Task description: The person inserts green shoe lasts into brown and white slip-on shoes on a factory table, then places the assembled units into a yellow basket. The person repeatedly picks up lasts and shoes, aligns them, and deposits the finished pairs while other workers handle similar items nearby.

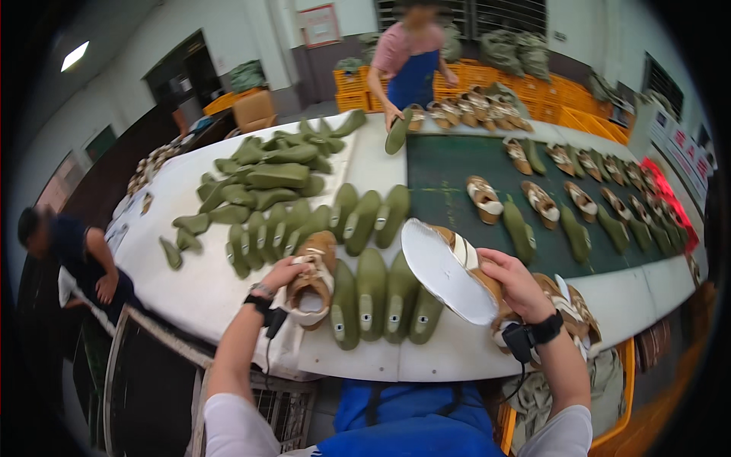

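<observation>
My left hand [280,276] is closed on a brown and white shoe upper [318,250], its opening toward me, above the near edge of the white table. In my right hand [516,283] is a second brown shoe upper, tilted so that its flat white underside [443,273] shows. Between the two, green foot-shaped soles [371,293] lie side by side, each with a small mark at the heel. More soles [373,213] stand in rows just behind them. Several brown and white uppers [575,308] lie close to my right wrist, partly hidden by it.
A heap of green soles [274,175] covers the left table. Uppers and soles alternate on a dark green belt [449,164]. Across the table a person in a blue apron [415,76] holds a green sole; another person [84,259] is at far left. A yellow crate [624,396] stands at lower right.
</observation>
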